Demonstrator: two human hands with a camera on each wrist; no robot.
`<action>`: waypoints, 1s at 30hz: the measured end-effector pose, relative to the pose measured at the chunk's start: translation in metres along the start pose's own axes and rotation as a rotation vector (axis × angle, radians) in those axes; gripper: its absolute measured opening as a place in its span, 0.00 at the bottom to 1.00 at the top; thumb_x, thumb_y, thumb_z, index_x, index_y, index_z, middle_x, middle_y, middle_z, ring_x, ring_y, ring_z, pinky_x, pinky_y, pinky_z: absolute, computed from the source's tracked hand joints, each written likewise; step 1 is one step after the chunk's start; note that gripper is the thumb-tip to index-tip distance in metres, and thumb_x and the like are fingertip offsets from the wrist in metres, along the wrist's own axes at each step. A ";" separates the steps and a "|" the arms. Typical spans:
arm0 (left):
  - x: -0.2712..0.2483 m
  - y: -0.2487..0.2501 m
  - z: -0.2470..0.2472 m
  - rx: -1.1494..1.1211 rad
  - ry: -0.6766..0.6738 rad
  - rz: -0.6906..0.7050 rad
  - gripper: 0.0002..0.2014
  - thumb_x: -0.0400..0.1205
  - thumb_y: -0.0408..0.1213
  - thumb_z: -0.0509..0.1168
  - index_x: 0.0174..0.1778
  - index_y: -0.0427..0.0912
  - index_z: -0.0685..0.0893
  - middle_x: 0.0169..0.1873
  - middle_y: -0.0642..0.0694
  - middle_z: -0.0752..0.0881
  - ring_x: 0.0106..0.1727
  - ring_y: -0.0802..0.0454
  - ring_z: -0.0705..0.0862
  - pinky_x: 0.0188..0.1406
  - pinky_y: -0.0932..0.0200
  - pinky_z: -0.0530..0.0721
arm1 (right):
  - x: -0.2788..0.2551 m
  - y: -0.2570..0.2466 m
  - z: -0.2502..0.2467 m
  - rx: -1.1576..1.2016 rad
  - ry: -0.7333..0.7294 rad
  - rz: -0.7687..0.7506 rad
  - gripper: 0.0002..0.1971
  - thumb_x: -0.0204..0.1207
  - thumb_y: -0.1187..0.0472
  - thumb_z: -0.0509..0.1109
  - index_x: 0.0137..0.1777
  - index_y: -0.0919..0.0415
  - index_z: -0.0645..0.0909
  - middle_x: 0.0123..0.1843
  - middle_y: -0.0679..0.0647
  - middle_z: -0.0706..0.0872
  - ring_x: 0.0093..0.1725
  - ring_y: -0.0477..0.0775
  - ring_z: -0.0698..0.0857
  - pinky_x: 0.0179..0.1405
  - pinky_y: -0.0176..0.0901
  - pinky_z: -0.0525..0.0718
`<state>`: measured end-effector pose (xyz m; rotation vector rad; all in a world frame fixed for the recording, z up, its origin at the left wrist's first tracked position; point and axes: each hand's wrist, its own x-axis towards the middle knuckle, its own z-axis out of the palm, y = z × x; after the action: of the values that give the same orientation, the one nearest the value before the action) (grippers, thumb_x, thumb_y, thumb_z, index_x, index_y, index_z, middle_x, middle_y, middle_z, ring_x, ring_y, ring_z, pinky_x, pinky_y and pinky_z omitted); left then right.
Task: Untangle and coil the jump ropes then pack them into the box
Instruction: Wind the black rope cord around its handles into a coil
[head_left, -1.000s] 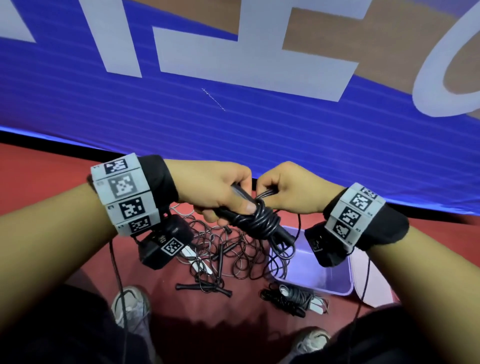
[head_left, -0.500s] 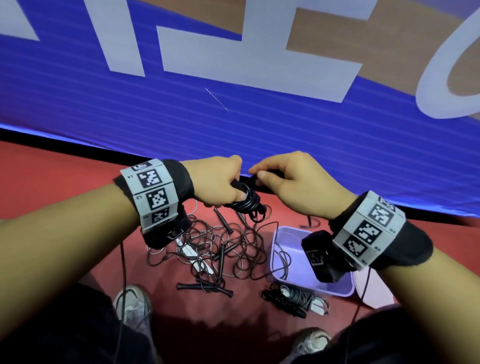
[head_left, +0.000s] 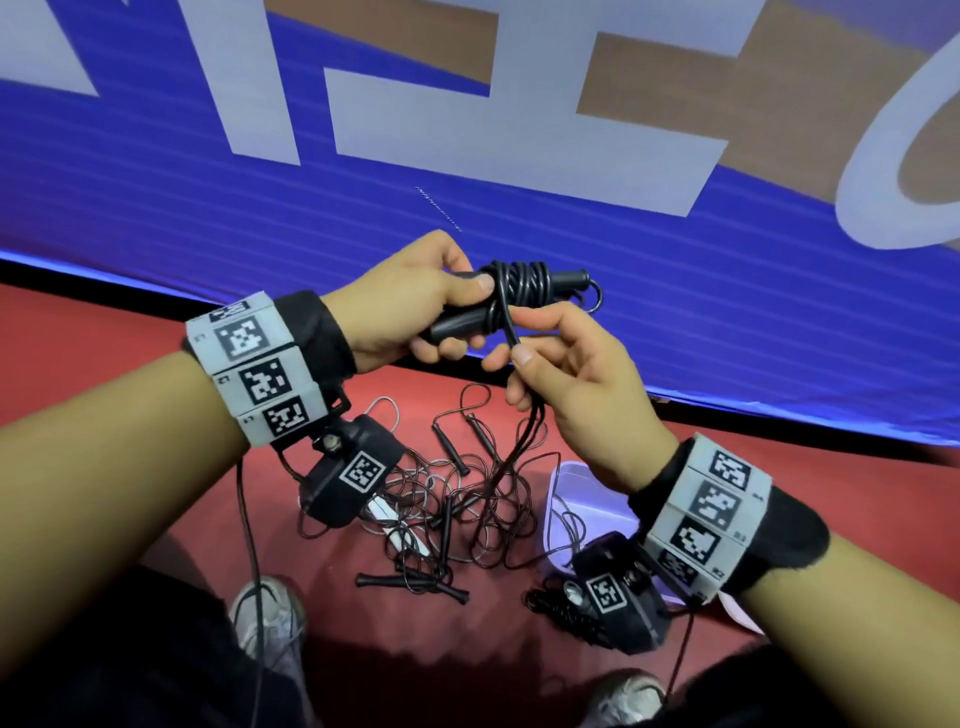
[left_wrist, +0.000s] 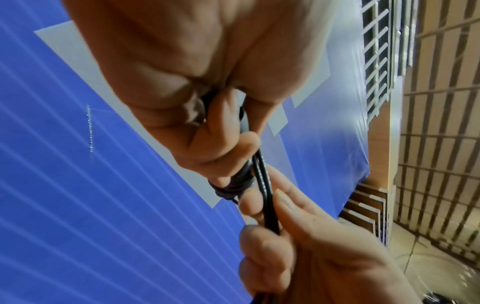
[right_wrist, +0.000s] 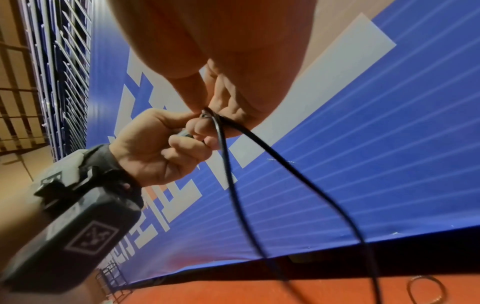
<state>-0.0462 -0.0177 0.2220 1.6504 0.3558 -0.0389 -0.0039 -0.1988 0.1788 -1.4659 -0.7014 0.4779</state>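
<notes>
My left hand (head_left: 441, 312) grips the two black handles (head_left: 457, 325) of a jump rope, held level at chest height. Several turns of black cord (head_left: 519, 283) are wound round the handles. My right hand (head_left: 524, 358) pinches the doubled cord just below the winding, seen close up as cord (left_wrist: 265, 191) between thumb and fingers. From the pinch the loose cord (right_wrist: 259, 185) hangs down toward the floor. A tangle of black ropes (head_left: 457, 499) lies on the red floor below. The pale purple box (head_left: 566, 478) stands right of it, partly hidden by my right wrist.
A coiled black rope bundle (head_left: 561, 608) lies on the floor in front of the box. A white rope handle (head_left: 384, 512) shows in the tangle. A blue banner (head_left: 311, 208) rises behind. My shoes (head_left: 267, 613) stand at the near edge.
Both hands rose and drew apart. The left hand turned the wound handles level. The right hand let go of the bundle and now pinches the cord below it.
</notes>
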 end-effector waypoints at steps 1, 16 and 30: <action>-0.001 0.001 -0.001 -0.048 0.013 0.001 0.08 0.89 0.36 0.59 0.50 0.45 0.64 0.30 0.31 0.82 0.20 0.50 0.70 0.15 0.66 0.56 | -0.001 0.002 0.001 0.015 -0.011 -0.008 0.12 0.84 0.71 0.63 0.59 0.54 0.77 0.43 0.54 0.89 0.31 0.52 0.79 0.36 0.40 0.81; -0.018 0.007 -0.003 -0.304 -0.280 -0.069 0.11 0.80 0.39 0.62 0.37 0.48 0.65 0.26 0.34 0.79 0.13 0.59 0.62 0.14 0.74 0.50 | 0.003 0.010 -0.005 -0.195 -0.294 0.084 0.12 0.84 0.52 0.65 0.43 0.54 0.86 0.30 0.48 0.86 0.28 0.45 0.78 0.36 0.35 0.79; -0.020 -0.008 0.005 0.649 -0.549 -0.123 0.11 0.85 0.39 0.66 0.48 0.40 0.69 0.25 0.42 0.84 0.19 0.50 0.74 0.21 0.60 0.68 | 0.028 0.003 -0.046 -0.944 -0.432 -0.015 0.14 0.73 0.37 0.71 0.47 0.45 0.88 0.39 0.38 0.89 0.41 0.43 0.87 0.46 0.55 0.86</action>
<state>-0.0661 -0.0262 0.2185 2.1592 0.0114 -0.7515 0.0477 -0.2128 0.1813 -2.2560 -1.3999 0.4777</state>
